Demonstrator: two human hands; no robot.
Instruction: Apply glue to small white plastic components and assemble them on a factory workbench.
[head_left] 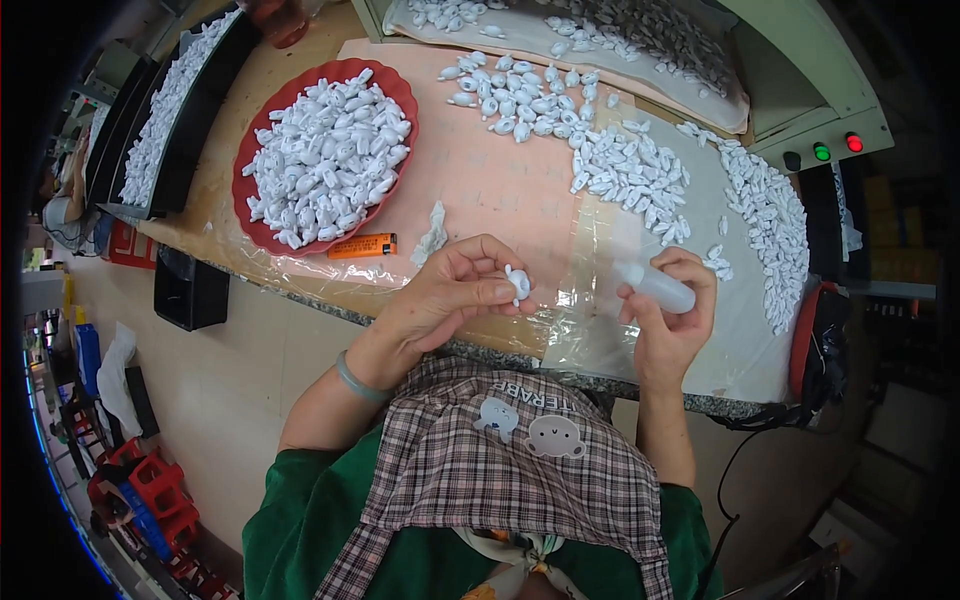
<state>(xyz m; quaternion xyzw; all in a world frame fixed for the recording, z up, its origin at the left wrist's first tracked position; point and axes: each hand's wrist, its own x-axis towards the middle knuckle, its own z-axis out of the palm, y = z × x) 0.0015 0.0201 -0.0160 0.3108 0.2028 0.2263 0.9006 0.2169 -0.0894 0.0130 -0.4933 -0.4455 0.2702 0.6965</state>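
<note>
Between the thumb and fingers of my left hand point(455, 290) is a small white plastic figurine point(518, 284), held above the table's front edge. My right hand point(672, 315) is wrapped round a translucent white squeeze bottle point(660, 288), whose tip points left toward the figurine. Bottle and figurine are apart. To the left of my hands stands a red scalloped bowl point(243, 195) heaped with similar white pieces. More loose white figurines point(525, 95) lie ahead of my hands, and slimmer white parts point(630, 170) are spread to the right.
An orange lighter point(362, 246) and a crumpled tissue point(430, 235) lie beside the bowl. Black trays point(180, 130) of white parts stand far left. A pale green machine point(830, 125) with lit buttons borders the far right. White parts point(770, 220) cover the table's right side.
</note>
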